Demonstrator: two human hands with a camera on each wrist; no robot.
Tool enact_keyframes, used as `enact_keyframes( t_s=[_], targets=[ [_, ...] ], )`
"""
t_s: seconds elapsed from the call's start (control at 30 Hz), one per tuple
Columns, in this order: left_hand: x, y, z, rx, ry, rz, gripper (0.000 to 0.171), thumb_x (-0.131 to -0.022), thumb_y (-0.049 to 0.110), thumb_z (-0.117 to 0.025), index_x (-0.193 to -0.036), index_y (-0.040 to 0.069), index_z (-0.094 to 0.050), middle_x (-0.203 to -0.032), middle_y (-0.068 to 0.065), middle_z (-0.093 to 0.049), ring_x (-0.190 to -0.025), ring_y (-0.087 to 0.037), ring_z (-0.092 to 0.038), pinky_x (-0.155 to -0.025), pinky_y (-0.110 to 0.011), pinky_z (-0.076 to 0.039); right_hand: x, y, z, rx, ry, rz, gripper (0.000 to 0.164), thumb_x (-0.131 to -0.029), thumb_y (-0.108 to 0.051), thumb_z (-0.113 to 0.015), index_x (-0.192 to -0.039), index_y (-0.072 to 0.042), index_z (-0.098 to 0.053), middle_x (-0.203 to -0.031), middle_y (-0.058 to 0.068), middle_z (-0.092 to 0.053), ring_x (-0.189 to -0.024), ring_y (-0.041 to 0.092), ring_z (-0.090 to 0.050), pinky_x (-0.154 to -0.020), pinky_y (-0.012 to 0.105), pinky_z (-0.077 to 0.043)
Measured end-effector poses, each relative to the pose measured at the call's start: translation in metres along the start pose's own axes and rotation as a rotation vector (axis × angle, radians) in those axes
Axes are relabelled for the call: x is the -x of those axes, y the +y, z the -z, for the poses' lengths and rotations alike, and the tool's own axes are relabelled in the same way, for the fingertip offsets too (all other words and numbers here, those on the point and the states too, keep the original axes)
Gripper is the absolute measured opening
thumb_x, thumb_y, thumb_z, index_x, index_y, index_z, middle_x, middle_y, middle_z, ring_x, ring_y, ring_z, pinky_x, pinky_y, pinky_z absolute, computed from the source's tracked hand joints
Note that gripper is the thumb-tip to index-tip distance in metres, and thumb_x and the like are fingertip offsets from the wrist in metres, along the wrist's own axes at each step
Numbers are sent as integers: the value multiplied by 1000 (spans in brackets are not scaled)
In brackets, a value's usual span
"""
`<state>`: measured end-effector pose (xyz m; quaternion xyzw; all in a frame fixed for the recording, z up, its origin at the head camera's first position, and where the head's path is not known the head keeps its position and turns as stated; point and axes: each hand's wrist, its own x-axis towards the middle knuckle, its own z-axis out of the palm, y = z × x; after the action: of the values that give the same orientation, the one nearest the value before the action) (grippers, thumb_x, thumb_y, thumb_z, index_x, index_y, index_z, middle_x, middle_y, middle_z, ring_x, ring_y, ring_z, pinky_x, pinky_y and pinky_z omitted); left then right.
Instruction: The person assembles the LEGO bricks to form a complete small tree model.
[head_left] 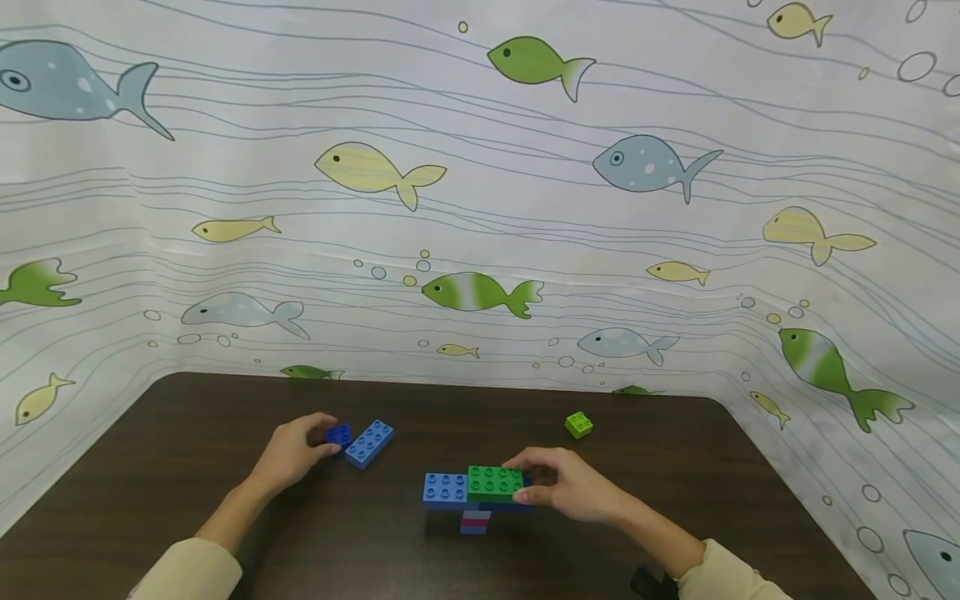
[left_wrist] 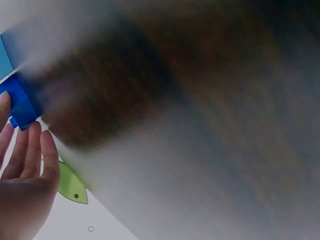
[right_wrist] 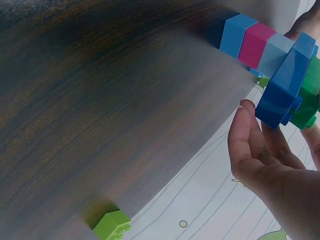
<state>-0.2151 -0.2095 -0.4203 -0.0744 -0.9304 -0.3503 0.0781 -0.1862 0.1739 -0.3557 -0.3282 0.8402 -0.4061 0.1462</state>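
A small dark blue toy brick (head_left: 339, 436) lies on the table at the left, and my left hand (head_left: 294, 451) pinches it between thumb and fingers. Right beside it is a longer light blue brick (head_left: 369, 443). Nearer the front stands a brick structure: a narrow column (head_left: 475, 522) of stacked blue, pink and pale bricks carries a blue brick (head_left: 446, 489) and a dark blue brick (right_wrist: 284, 82). Across their tops sits a green eight-stud brick (head_left: 494, 482). My right hand (head_left: 566, 486) grips the green brick's right end, thumb in front and fingers behind.
A lime green brick (head_left: 578, 425) lies by itself farther back on the dark wooden table (head_left: 360, 542). Behind the table rises a white backdrop (head_left: 480, 225) printed with fish. A small black object (head_left: 651, 582) shows by the right sleeve.
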Motion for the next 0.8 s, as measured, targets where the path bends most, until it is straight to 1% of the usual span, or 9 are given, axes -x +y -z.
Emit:
enact_keyframes(
  t_s=[0.13, 0.27, 0.43, 0.53, 0.63, 0.8],
  targets=[
    [1, 0, 1, -14, -1, 1, 31, -80, 6, -69, -106, -7, -59, -103, -23, -61, -92, -36, -58, -79, -51, -45, 0, -1, 0, -2, 1, -7, 29, -85, -18, -65, -112, -9, -61, -103, -1, -60, -89, 13, -56, -74, 26, -49],
    [2, 1, 5, -31, 4, -6, 30, -80, 8, -69, -105, -7, -59, -102, -24, -61, -93, -39, -57, -80, -53, -43, 0, -2, 0, -7, -2, -8, 30, -85, -18, -65, -113, -9, -61, -102, 0, -60, -88, 13, -56, -74, 27, -49],
    [3, 8, 13, -41, 25, -12, 30, -80, 7, -68, -105, -7, -59, -102, -25, -60, -95, -41, -56, -80, -54, -43, 1, -4, 0, -18, -4, -5, 30, -85, -16, -65, -113, -7, -60, -104, 2, -60, -90, 16, -55, -75, 28, -48],
    [5, 15, 17, -29, 42, -26, 30, -80, 5, -68, -105, -8, -58, -102, -25, -60, -93, -40, -57, -78, -52, -45, 1, -4, 0, -18, -4, -9, 30, -85, -15, -65, -113, -7, -60, -105, 2, -59, -91, 17, -55, -75, 27, -48],
    [7, 24, 21, -14, 53, -54, 30, -80, 3, -68, -106, -7, -58, -101, -24, -61, -91, -38, -59, -76, -49, -47, 1, -3, 0, -11, -2, -18, 30, -85, -16, -65, -113, -8, -61, -105, 1, -59, -90, 16, -55, -75, 26, -48],
    [12, 46, 23, 14, 52, -117, 30, -80, 3, -68, -106, -6, -59, -100, -21, -62, -90, -35, -60, -75, -46, -49, 0, -2, 0, -9, 0, -33, 29, -85, -18, -65, -113, -10, -61, -104, 0, -59, -90, 14, -55, -75, 25, -48]
  ],
)
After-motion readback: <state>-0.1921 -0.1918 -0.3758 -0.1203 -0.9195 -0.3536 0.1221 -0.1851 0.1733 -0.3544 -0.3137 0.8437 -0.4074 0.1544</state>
